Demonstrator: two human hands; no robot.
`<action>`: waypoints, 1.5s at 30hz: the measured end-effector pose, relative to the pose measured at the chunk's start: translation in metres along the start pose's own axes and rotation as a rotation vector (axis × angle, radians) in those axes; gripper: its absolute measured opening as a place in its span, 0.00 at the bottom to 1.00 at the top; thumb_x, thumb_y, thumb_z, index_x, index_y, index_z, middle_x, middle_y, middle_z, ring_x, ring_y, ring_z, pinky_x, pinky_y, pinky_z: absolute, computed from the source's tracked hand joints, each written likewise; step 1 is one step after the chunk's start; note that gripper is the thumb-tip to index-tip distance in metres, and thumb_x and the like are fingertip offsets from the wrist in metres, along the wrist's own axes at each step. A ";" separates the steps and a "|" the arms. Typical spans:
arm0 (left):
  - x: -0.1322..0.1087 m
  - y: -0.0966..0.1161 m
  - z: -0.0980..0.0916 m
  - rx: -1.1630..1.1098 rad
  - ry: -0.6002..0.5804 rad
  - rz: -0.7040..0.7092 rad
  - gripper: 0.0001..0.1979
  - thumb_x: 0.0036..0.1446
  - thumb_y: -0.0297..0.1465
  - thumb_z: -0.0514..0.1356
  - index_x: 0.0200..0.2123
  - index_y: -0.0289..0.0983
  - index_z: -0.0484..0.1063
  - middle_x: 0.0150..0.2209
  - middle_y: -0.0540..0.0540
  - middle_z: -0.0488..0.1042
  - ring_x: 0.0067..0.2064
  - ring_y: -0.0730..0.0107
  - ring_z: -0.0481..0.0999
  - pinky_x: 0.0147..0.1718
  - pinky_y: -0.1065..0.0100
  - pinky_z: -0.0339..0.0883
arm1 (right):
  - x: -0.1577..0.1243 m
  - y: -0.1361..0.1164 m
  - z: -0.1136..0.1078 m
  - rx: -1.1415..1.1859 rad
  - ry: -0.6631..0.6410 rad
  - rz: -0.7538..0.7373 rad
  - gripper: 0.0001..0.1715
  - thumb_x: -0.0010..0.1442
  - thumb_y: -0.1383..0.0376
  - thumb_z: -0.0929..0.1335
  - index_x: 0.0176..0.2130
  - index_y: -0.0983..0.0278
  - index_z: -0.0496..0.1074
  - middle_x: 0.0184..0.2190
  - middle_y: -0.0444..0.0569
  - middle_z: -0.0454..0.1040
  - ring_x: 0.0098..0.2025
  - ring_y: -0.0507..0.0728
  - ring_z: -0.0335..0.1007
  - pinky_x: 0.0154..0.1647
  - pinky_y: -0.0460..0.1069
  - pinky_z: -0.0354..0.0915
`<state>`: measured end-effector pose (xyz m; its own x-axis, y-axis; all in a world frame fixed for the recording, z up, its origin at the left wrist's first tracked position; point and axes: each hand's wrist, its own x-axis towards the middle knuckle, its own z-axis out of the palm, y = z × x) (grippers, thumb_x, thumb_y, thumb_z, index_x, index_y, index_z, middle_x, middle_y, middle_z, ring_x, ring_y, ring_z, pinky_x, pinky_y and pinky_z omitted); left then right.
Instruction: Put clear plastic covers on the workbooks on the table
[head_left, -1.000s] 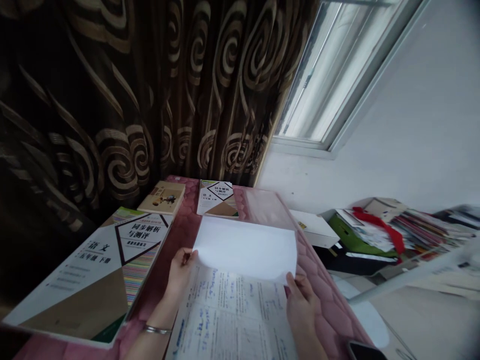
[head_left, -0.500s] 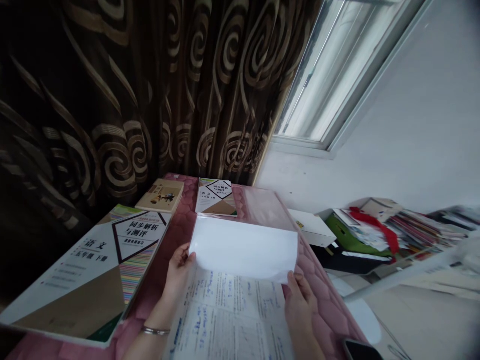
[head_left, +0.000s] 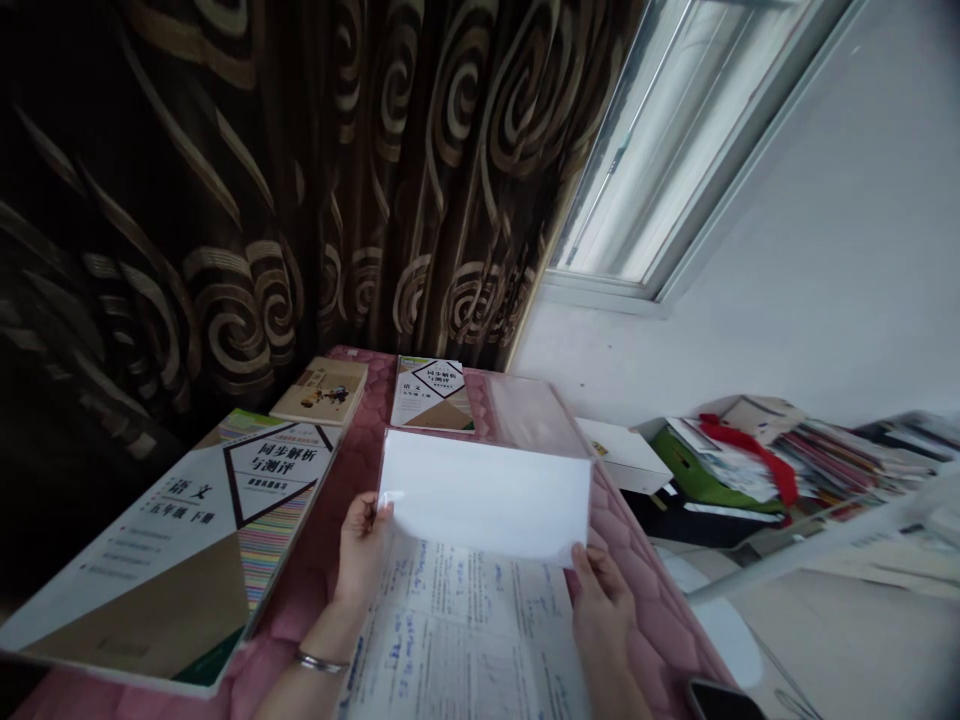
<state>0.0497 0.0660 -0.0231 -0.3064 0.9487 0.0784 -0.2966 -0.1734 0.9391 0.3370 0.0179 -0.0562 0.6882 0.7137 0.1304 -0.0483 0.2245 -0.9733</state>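
A printed worksheet (head_left: 480,625) with blue handwriting lies in front of me, its far part showing as a blank white panel (head_left: 486,492). On the left side, my left hand (head_left: 361,545) pinches the sheet's edge between thumb and fingers, a silver bracelet (head_left: 321,663) at its wrist. My right hand (head_left: 600,595) grips the opposite edge near the panel's lower right corner. Whether the white panel is a folded-over part or a separate sheet, I cannot tell.
A large workbook (head_left: 172,550) lies at the left, with a tan book (head_left: 321,390) behind it. A smaller workbook (head_left: 432,393) sits at the back of the pink quilted table cover (head_left: 637,620). A phone (head_left: 724,698) rests at the right edge. Papers and folders (head_left: 840,455) are piled beyond.
The white panel's right edge has shifted slightly left and the panel looks a little more even. My left hand has moved slightly right and down; both hands keep their hold.
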 end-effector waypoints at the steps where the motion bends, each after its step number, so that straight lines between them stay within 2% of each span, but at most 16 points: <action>1: 0.000 0.001 0.000 0.013 -0.004 0.001 0.14 0.48 0.40 0.66 0.30 0.36 0.70 0.27 0.51 0.73 0.28 0.74 0.69 0.29 0.73 0.62 | 0.000 -0.001 0.001 0.004 -0.004 0.025 0.21 0.47 0.50 0.75 0.28 0.63 0.71 0.24 0.42 0.73 0.26 0.53 0.67 0.29 0.49 0.65; 3: -0.001 0.002 -0.001 0.037 -0.018 0.001 0.14 0.48 0.40 0.66 0.31 0.36 0.70 0.27 0.51 0.73 0.28 0.74 0.69 0.29 0.73 0.62 | 0.001 -0.002 0.002 -0.005 -0.007 0.062 0.22 0.46 0.49 0.75 0.28 0.62 0.71 0.25 0.42 0.73 0.27 0.54 0.67 0.29 0.49 0.65; 8: -0.002 0.005 -0.003 0.055 -0.043 -0.010 0.15 0.46 0.38 0.66 0.36 0.36 0.72 0.31 0.48 0.75 0.31 0.71 0.72 0.30 0.72 0.64 | 0.001 -0.006 0.002 -0.125 -0.026 0.036 0.23 0.48 0.45 0.72 0.27 0.61 0.69 0.24 0.42 0.72 0.27 0.54 0.65 0.28 0.50 0.63; 11: -0.004 0.008 -0.002 0.022 -0.034 -0.021 0.15 0.46 0.38 0.66 0.34 0.36 0.71 0.31 0.48 0.76 0.32 0.70 0.73 0.33 0.71 0.66 | -0.001 -0.011 0.004 -0.201 -0.035 0.037 0.22 0.50 0.45 0.70 0.26 0.60 0.68 0.21 0.42 0.69 0.24 0.54 0.62 0.25 0.50 0.60; 15: -0.006 0.011 0.000 0.034 -0.002 -0.020 0.13 0.44 0.36 0.66 0.32 0.36 0.72 0.30 0.49 0.75 0.30 0.72 0.72 0.31 0.72 0.66 | -0.005 -0.018 0.010 -0.254 -0.014 0.034 0.23 0.51 0.44 0.69 0.24 0.60 0.65 0.18 0.41 0.66 0.23 0.54 0.60 0.23 0.50 0.58; 19: -0.006 0.008 -0.001 0.043 0.023 -0.004 0.13 0.42 0.37 0.67 0.31 0.37 0.72 0.28 0.50 0.74 0.30 0.72 0.71 0.29 0.73 0.65 | -0.006 -0.025 0.014 -0.173 -0.019 0.018 0.26 0.46 0.42 0.71 0.25 0.60 0.65 0.18 0.40 0.66 0.22 0.53 0.59 0.23 0.48 0.58; 25: -0.001 -0.001 -0.001 -0.025 0.060 -0.043 0.15 0.39 0.36 0.69 0.31 0.38 0.72 0.27 0.53 0.74 0.28 0.73 0.71 0.28 0.74 0.65 | -0.010 -0.035 0.013 -0.035 -0.052 0.051 0.23 0.46 0.46 0.74 0.27 0.61 0.67 0.18 0.39 0.67 0.21 0.52 0.59 0.22 0.47 0.56; 33: -0.003 0.009 0.004 -0.024 0.104 -0.062 0.15 0.35 0.36 0.69 0.28 0.38 0.73 0.25 0.53 0.74 0.27 0.73 0.70 0.26 0.74 0.65 | -0.002 -0.026 0.011 -0.108 -0.053 -0.003 0.26 0.47 0.44 0.72 0.23 0.62 0.66 0.18 0.40 0.65 0.21 0.51 0.57 0.22 0.47 0.57; 39: -0.003 0.004 0.003 -0.007 0.102 -0.046 0.14 0.37 0.36 0.69 0.29 0.38 0.72 0.25 0.54 0.74 0.27 0.73 0.70 0.26 0.74 0.64 | 0.001 -0.019 0.010 -0.171 -0.034 -0.028 0.27 0.46 0.42 0.71 0.22 0.61 0.65 0.17 0.39 0.64 0.21 0.51 0.57 0.22 0.47 0.57; 42: -0.002 0.001 0.001 0.007 0.079 -0.043 0.14 0.38 0.36 0.69 0.30 0.39 0.72 0.25 0.54 0.74 0.27 0.73 0.70 0.26 0.74 0.64 | 0.001 -0.018 0.010 -0.156 -0.042 -0.039 0.26 0.47 0.43 0.72 0.23 0.61 0.65 0.18 0.39 0.63 0.22 0.51 0.57 0.23 0.47 0.57; 45: -0.001 0.001 0.000 0.014 0.057 -0.029 0.14 0.39 0.36 0.69 0.30 0.39 0.73 0.25 0.54 0.74 0.28 0.73 0.70 0.26 0.74 0.65 | 0.000 -0.021 0.012 -0.070 -0.052 -0.026 0.24 0.47 0.45 0.72 0.29 0.61 0.66 0.22 0.39 0.67 0.23 0.52 0.61 0.24 0.47 0.59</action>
<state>0.0495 0.0645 -0.0220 -0.3491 0.9366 0.0319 -0.2935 -0.1416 0.9454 0.3292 0.0213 -0.0337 0.6502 0.7419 0.1639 0.0216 0.1976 -0.9800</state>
